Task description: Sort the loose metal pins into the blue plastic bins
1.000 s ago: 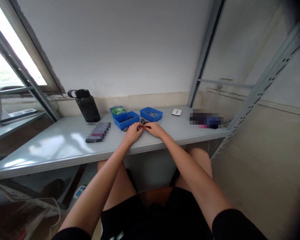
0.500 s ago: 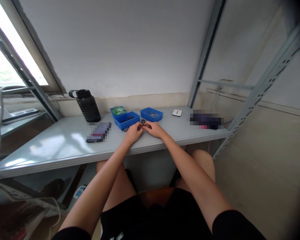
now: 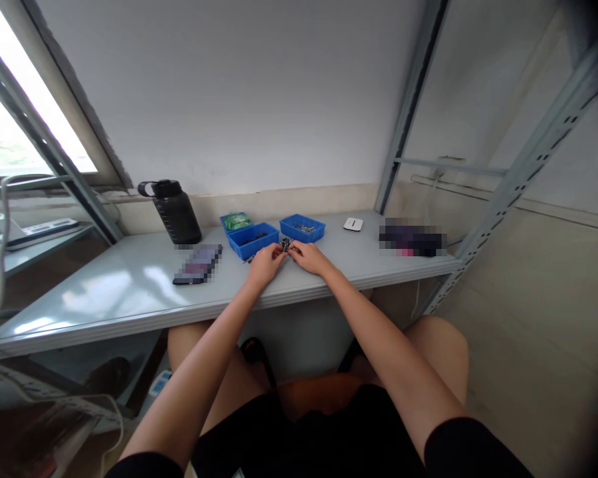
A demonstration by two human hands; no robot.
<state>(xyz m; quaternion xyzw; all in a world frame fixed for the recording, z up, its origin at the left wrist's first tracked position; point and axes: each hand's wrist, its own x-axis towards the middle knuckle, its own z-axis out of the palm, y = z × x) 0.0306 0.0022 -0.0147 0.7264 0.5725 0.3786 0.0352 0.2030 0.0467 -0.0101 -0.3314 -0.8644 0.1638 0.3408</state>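
Note:
My left hand (image 3: 268, 263) and my right hand (image 3: 307, 256) come close together over the table, fingers pinched around something too small to make out. Just behind the fingertips lies a pile of small dark and silvery metal parts (image 3: 286, 243). A few similar slim pieces (image 3: 250, 259) lie left of my left hand. Beyond that hand stands a blue bin (image 3: 242, 250) with dark small parts inside. To its right, a second blue bin (image 3: 315, 235) contains silvery screw-like pieces (image 3: 305, 228).
A green-filled blue box (image 3: 236, 222) sits behind the left bin. A black water bottle (image 3: 177, 214), a blurred phone-like object (image 3: 199, 264), a white square item (image 3: 353, 225) and a blurred dark bundle (image 3: 411, 240) are on the table (image 3: 144, 292). Metal shelf posts rise at both sides.
My hands stay nearly in place, with the fingertips slightly farther apart. My knees have spread outward beneath the table. The bins have not moved.

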